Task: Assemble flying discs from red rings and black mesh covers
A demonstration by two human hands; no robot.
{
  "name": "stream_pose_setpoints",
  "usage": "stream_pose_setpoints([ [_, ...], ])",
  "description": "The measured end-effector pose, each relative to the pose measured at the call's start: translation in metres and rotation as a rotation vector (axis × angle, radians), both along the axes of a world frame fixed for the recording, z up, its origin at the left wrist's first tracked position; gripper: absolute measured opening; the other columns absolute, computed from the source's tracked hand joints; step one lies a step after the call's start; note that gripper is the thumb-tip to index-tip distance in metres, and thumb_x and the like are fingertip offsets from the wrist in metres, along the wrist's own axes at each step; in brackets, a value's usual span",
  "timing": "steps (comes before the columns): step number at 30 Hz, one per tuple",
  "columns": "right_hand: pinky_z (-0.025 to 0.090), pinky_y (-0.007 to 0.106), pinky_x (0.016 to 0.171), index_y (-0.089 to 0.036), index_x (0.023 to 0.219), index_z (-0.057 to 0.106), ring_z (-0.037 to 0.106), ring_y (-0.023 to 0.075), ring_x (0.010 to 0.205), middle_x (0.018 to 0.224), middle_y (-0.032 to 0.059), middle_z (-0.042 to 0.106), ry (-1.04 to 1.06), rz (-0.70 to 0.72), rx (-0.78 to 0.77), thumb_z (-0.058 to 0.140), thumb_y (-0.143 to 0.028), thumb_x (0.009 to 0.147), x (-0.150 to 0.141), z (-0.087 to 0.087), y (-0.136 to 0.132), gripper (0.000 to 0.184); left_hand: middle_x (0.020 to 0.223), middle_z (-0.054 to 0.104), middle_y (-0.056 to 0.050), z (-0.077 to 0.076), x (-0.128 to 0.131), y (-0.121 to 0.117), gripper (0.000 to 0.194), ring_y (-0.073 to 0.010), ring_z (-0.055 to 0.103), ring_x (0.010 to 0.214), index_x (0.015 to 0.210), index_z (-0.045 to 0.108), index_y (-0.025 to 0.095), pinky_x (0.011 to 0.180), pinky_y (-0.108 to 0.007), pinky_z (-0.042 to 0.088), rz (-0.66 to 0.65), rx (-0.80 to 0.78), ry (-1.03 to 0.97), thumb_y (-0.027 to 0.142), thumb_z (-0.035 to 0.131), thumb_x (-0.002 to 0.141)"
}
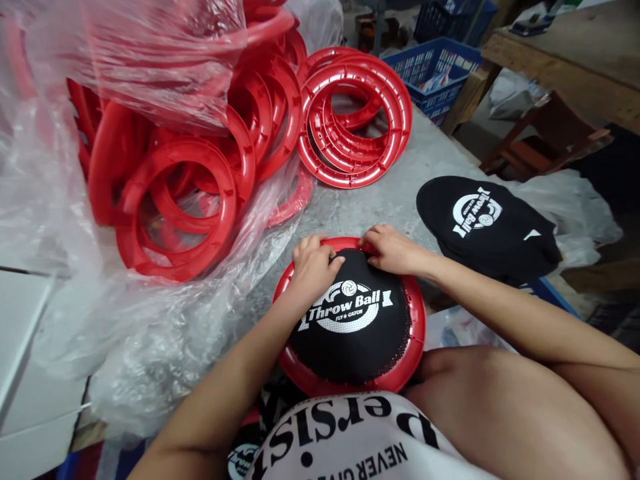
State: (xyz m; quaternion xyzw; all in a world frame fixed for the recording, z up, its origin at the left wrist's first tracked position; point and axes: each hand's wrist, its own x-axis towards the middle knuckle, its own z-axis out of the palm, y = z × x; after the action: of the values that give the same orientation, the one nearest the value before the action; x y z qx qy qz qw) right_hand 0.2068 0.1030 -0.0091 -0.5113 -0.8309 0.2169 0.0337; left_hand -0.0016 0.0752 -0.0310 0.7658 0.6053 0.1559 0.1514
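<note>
Black Throw Ball cover (350, 353) lay over red plastic ring (417, 320)

Left hand (314, 267) and right hand (393, 249) curled at the ring's far rim, how firmly I couldn't tell; the ring sat by the counter's (434, 148) near edge.

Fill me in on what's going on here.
A person has both hands at the far edge of a black "Throw Ball" disc lying in a red ring: left hand on one side, right hand on the other. Other red rings lie beyond; similar black pieces lie to the right.
</note>
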Motion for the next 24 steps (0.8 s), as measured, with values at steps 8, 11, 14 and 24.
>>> stream_pose_setpoints([
  [8,0.047,0.027,0.088,-0.015,0.077,0.067,0.063,0.0195,0.097,0.097,0.0077,0.069,0.296,-0.104,-0.228,0.063,-0.012,0.079,-0.015,-0.016,0.028,0.006,0.121,0.065,-0.006,-0.002,0.017,0.009,0.023,-0.0299,0.053,0.12,0.065,0.063,0.02,0.105,-0.053,0.036,0.045,-0.042,-0.1,0.03,0.073,0.082],
  [11,0.047,0.024,0.075,-0.015,0.075,0.067,0.062,0.016,0.081,0.084,0.0039,0.07,0.372,-0.176,-0.301,0.062,-0.012,0.077,-0.011,-0.017,0.026,0.007,0.125,0.065,-0.005,-0.003,0.017,0.009,0.019,-0.0291,0.051,0.122,0.068,0.064,0.021,0.105,-0.053,0.035,0.061,-0.045,-0.144,0.03,0.074,0.082],
  [14,0.043,0.023,0.066,-0.016,0.073,0.067,0.058,0.0135,0.07,0.074,0.0007,0.068,0.397,-0.214,-0.318,0.064,-0.012,0.074,-0.008,-0.014,0.024,0.005,0.125,0.065,-0.004,-0.006,0.018,0.008,0.018,-0.0295,0.052,0.122,0.07,0.065,0.022,0.105,-0.053,0.034,0.05,-0.002,-0.143,0.031,0.073,0.083],
  [24,0.04,0.023,0.061,-0.016,0.071,0.065,0.053,0.0112,0.061,0.068,-0.0013,0.064,0.491,-0.297,-0.364,0.062,-0.013,0.073,-0.008,-0.018,0.024,0.005,0.115,0.069,-0.005,-0.01,0.019,0.005,0.01,-0.0258,0.057,0.113,0.083,0.062,0.023,0.101,-0.046,0.036,-0.058,0.159,-0.067,0.023,0.058,0.092],
])
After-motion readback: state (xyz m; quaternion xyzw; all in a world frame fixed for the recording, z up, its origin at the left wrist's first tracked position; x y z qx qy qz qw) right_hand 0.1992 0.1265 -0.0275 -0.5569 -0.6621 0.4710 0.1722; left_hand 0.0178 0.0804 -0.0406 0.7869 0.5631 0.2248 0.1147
